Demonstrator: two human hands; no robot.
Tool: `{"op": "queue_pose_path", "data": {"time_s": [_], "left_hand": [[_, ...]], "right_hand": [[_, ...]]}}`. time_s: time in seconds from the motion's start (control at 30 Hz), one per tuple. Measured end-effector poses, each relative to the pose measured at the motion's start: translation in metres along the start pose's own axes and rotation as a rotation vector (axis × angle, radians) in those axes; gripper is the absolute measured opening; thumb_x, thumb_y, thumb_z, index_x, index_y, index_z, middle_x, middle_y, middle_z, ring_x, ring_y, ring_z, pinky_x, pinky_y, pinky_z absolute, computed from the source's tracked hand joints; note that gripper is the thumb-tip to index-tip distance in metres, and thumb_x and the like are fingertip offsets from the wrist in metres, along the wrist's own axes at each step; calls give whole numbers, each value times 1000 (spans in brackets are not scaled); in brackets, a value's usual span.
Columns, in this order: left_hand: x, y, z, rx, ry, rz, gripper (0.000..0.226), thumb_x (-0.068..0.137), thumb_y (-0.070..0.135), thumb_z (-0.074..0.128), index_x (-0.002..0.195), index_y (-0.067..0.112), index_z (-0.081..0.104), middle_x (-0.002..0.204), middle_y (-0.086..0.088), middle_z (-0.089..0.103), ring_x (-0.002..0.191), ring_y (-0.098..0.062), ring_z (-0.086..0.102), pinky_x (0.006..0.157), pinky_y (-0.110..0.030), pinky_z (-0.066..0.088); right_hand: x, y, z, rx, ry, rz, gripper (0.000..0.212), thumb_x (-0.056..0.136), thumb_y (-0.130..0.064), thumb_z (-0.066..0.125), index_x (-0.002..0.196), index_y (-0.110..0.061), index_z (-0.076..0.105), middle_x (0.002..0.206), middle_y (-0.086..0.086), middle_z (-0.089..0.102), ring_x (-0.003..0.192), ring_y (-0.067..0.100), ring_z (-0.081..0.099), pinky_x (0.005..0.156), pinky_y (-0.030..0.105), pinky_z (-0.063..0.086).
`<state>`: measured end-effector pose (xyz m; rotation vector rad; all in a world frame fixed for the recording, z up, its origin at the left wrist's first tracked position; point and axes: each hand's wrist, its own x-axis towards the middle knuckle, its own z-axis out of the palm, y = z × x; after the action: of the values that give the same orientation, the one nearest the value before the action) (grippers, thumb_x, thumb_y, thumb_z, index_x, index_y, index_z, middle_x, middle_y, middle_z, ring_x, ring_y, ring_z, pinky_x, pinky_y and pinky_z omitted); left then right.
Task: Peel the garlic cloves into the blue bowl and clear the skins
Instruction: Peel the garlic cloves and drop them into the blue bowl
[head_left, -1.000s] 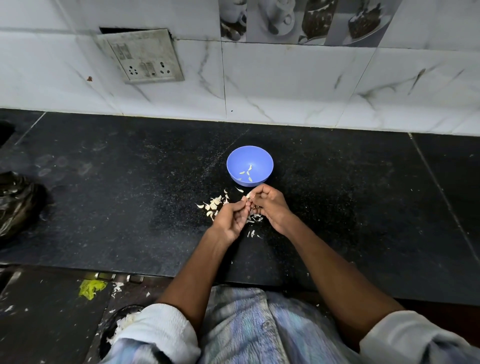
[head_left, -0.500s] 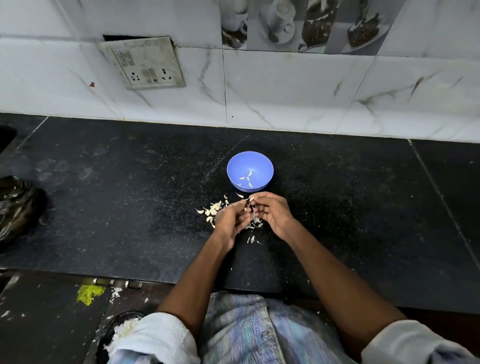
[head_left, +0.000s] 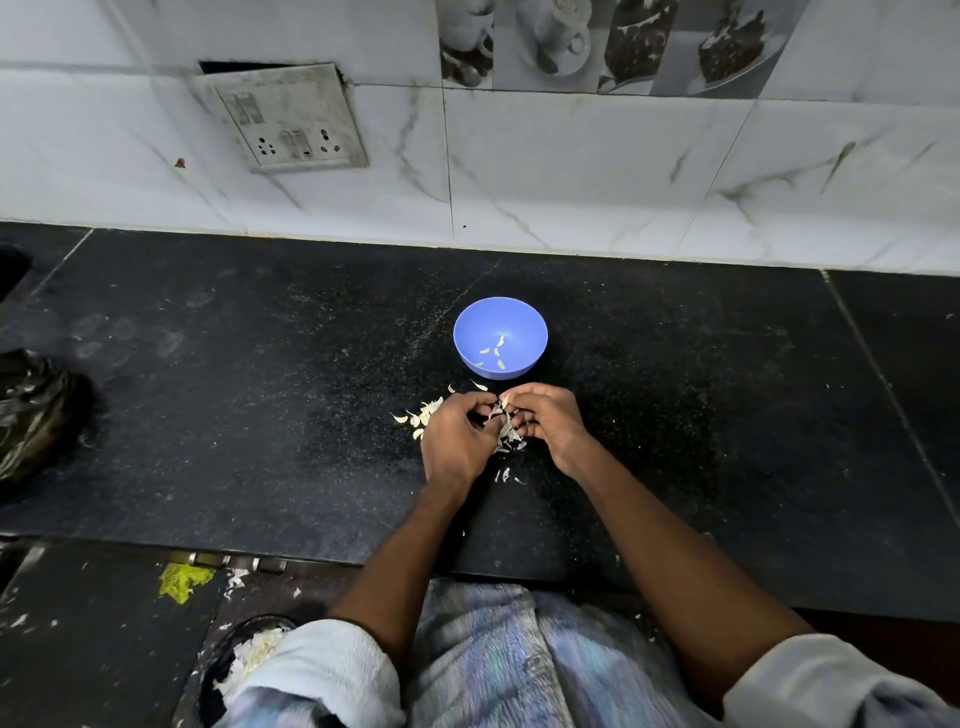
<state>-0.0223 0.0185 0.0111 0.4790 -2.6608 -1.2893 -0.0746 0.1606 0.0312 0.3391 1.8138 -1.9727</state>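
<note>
Grip of right hand (head_left: 545, 423) pinches garlic clove (head_left: 505, 401).

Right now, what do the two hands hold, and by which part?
Both hands, left hand and right hand, meet over one small garlic clove, pinched at the fingertips. Which part of it they grip cannot be told.
</note>
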Motion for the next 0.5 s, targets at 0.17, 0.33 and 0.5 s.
{"op": "queue_pose_path", "data": {"time_s": [0.17, 0.33, 0.5], "left_hand": [[0, 6, 1, -25, 69, 50, 11, 87, 36, 84, 97, 33, 81, 88, 20, 75, 75, 2, 67, 70, -23, 55], [3, 0, 3, -378, 5, -13, 4, 93, 18, 80, 94, 18, 84, 85, 10, 80, 75, -5, 74, 73, -30, 59], [1, -5, 8, -618, -39, -232, 9, 97, 6, 73, 100, 8, 82, 77, -3, 78, 62, -6, 64, 60, -25, 56]], "right_hand": [[0, 2, 0, -11, -27, 34, 12, 92, -4, 64, 95, 2, 74, 73, 7, 69, 56, 12, 55, 56, 25, 43], [2, 5, -4, -126, -65, -27, 15, 99, -15, 66, 92, -4, 73, 71, 3, 65, 59, 10, 56, 55, 24, 45], [3, 7, -1, -239, -63, -78, 25, 97, -22, 71, 92, 2, 72, 65, 5, 61, 59, 13, 55, 52, 24, 45]]}}
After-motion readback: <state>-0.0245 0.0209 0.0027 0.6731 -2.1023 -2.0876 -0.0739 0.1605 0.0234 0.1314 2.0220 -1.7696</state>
